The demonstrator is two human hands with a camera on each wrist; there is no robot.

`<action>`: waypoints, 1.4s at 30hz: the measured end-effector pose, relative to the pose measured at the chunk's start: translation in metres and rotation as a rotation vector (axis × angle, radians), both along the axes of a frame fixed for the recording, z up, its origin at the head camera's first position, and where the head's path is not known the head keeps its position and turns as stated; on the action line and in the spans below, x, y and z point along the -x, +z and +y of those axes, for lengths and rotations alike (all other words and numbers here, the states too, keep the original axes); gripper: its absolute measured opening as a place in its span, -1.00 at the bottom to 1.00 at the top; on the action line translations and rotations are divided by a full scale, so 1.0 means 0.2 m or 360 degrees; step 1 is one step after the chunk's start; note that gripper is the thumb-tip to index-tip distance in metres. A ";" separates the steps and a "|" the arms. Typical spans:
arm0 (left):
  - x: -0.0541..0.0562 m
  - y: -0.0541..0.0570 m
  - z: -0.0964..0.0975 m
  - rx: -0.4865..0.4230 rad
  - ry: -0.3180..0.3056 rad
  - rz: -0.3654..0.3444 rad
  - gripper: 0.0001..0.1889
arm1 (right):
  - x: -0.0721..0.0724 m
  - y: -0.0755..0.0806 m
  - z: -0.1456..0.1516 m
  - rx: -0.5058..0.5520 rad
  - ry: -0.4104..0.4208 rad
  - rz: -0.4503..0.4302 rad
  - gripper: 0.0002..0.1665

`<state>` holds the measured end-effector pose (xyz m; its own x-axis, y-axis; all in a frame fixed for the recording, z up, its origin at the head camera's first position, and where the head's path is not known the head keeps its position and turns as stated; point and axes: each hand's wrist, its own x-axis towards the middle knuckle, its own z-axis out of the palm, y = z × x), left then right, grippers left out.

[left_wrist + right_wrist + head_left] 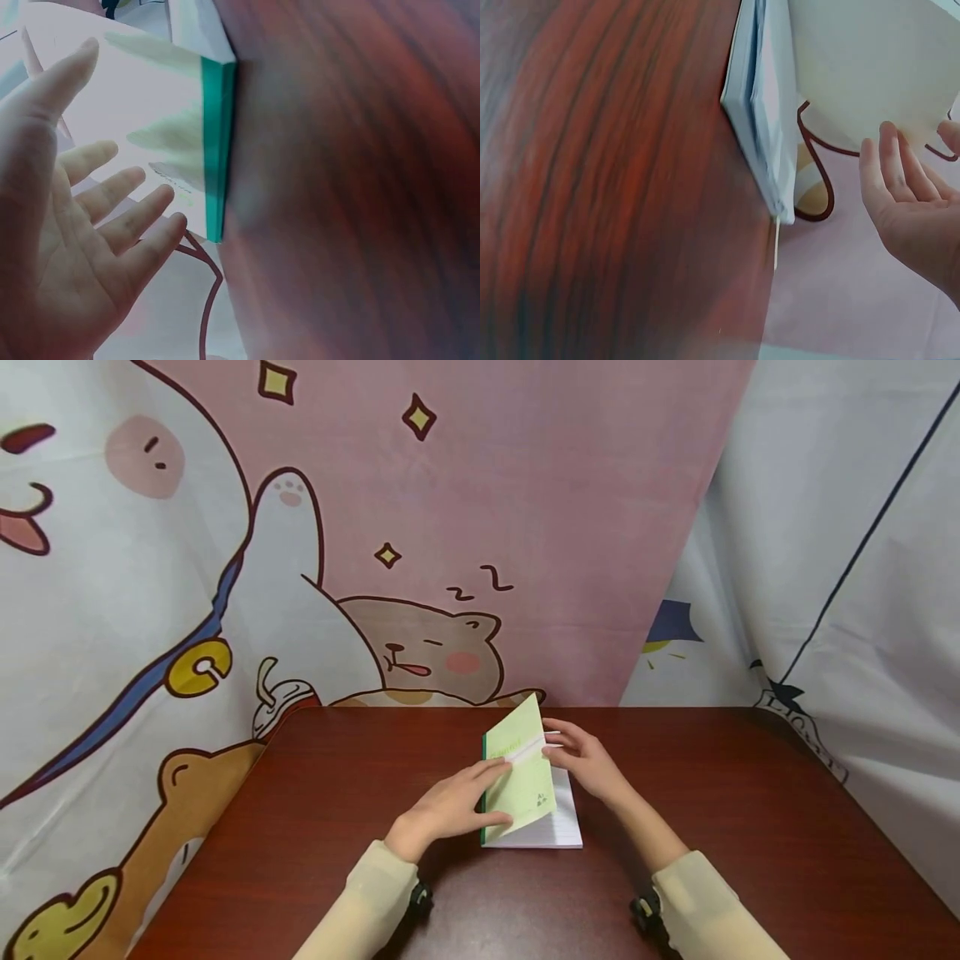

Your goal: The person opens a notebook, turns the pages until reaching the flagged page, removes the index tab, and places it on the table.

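Observation:
A notebook with a pale green cover [525, 785] and a dark green spine [215, 150] lies on the brown table. Its cover stands raised at a slant over the white lined pages [564, 818]. On the cover's left part, my left hand [450, 802] overlaps it with fingers extended and thumb spread toward its lower part. My right hand [588, 764] is at the cover's free right edge, its fingers loosely extended. The right wrist view shows the right fingertips [887, 135] close against the underside of the raised cover [877, 67], above the page stack [772, 112].
The dark reddish-brown table [360, 760] spreads around the notebook. Behind it hangs a pink and white cloth [570, 527] with cartoon animals, reaching down to the table's far edge. A white curtain [862, 568] falls along the right side.

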<state>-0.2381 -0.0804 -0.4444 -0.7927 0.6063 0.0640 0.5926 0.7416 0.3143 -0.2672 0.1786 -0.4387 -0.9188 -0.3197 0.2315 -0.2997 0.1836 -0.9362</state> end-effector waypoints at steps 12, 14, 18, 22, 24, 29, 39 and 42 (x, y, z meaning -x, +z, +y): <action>0.02 0.12 0.01 -0.0241 0.0091 -0.0026 -0.24 | -0.03 0.06 -0.12 0.0135 0.0029 -0.0006 -0.39; 0.02 0.13 0.02 -0.0284 0.0109 -0.0015 -0.26 | -0.03 0.06 -0.13 0.0141 0.0037 -0.0006 -0.40; 0.03 0.14 0.02 -0.0362 0.0129 -0.0014 -0.28 | -0.03 0.06 -0.14 0.0153 0.0060 -0.0013 -0.41; 0.04 0.15 0.03 -0.0433 0.0130 -0.0019 -0.29 | -0.03 0.06 -0.16 0.0163 0.0086 -0.0024 -0.42; 0.04 0.15 0.03 -0.0460 0.0135 -0.0020 -0.30 | -0.04 0.06 -0.17 0.0161 0.0095 -0.0025 -0.42; 0.03 0.16 0.04 -0.0511 0.0152 -0.0020 -0.31 | -0.04 0.07 -0.19 0.0157 0.0117 -0.0007 -0.43; 0.00 0.18 0.04 -0.0555 0.0165 -0.0029 -0.24 | -0.06 0.09 -0.24 0.0134 0.0100 -0.0041 -0.43; 0.00 0.18 0.03 -0.0591 0.0159 -0.0054 -0.25 | -0.06 0.09 -0.25 0.0151 0.0112 -0.0041 -0.42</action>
<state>-0.2373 -0.0743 -0.4088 -0.8519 0.4666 0.2376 0.5081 0.6271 0.5904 -0.2559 0.1294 -0.4205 -0.9010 -0.3612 0.2403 -0.2843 0.0732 -0.9559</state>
